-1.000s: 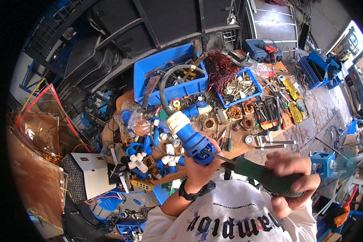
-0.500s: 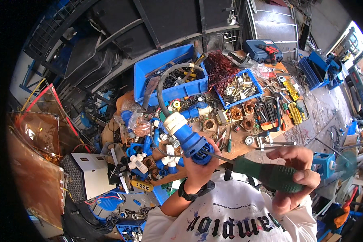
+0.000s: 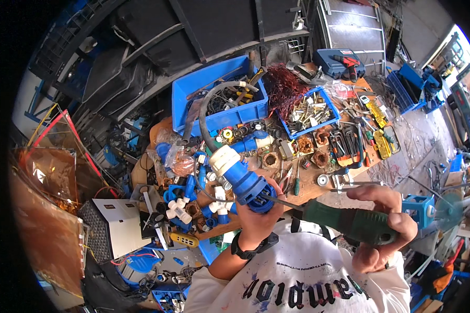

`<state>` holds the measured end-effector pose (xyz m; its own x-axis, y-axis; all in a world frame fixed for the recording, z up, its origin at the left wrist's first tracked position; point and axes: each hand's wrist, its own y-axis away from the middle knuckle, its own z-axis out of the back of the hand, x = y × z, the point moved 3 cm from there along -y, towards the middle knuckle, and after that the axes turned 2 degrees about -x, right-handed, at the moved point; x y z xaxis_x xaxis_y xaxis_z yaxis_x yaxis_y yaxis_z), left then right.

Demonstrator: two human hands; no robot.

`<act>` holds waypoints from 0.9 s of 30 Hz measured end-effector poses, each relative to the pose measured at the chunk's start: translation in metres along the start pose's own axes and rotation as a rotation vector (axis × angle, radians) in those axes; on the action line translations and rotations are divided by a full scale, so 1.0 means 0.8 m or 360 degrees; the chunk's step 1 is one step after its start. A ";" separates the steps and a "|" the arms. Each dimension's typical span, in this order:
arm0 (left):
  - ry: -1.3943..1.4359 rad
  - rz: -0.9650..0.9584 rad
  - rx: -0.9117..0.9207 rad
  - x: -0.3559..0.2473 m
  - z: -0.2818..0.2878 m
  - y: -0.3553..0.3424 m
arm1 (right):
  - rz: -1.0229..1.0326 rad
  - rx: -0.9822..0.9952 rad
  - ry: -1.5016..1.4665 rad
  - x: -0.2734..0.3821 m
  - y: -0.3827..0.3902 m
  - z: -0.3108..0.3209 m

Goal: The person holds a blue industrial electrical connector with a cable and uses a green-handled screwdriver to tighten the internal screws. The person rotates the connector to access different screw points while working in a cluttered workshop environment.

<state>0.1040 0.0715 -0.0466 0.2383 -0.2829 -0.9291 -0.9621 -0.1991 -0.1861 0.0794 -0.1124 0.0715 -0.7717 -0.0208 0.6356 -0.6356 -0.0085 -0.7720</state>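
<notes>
My left hand (image 3: pixel 260 223) is closed round the lower end of a blue and white industrial plug (image 3: pixel 244 179), its open face turned toward me. A thick grey cable (image 3: pixel 202 122) rises from the plug's white collar and curves over the blue crate. In my right hand (image 3: pixel 385 225) lies the dark green handle of a screwdriver (image 3: pixel 344 221), gripped between thumb and fingers. The shaft runs left into the plug's open face, where its tip is hidden among the contacts.
A wooden workbench (image 3: pixel 310 189) holds a blue crate (image 3: pixel 230 116) of cables, a smaller blue tray (image 3: pixel 310 112) of metal pins, copper coils and hex keys (image 3: pixel 354 143). White and blue connectors (image 3: pixel 179 211) crowd the left. A red drill (image 3: pixel 350 65) lies on a blue case at the back.
The fingers of my right hand have shifted slightly round the handle, which appears turned a little. The plug and my left hand stay almost in place.
</notes>
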 end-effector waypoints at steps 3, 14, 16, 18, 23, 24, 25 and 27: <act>0.0011 -0.0040 -0.0014 0.000 -0.001 0.000 | -0.0111 0.0321 0.0354 0.012 0.000 0.022; 0.0044 -0.0070 -0.0013 0.001 0.001 -0.002 | -0.0214 0.0173 0.0254 0.007 -0.006 0.011; -0.0030 -0.0123 -0.0020 0.005 0.009 -0.001 | -0.0475 0.0118 0.0403 0.005 0.009 0.024; -0.0065 -0.0152 -0.0013 0.006 0.012 -0.003 | -0.0617 0.0167 0.0518 0.007 0.011 0.028; -0.0054 -0.0034 -0.0108 0.001 0.015 -0.006 | 0.0014 0.0620 0.0624 0.013 -0.022 0.013; -0.0033 -0.0143 -0.0086 0.001 0.015 -0.008 | 0.0007 0.0685 0.0560 0.014 -0.021 0.019; -0.0088 -0.0151 -0.0054 -0.001 0.015 -0.007 | -0.0001 0.0750 0.0496 0.015 -0.019 0.021; -0.0193 -0.0168 0.0015 -0.002 0.014 -0.005 | -0.0208 0.0590 0.0449 0.007 -0.018 0.018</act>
<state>0.1059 0.0831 -0.0476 0.3210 -0.1457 -0.9358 -0.9339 -0.2131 -0.2872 0.0842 -0.1271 0.0860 -0.6942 0.2759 0.6648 -0.7168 -0.3495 -0.6034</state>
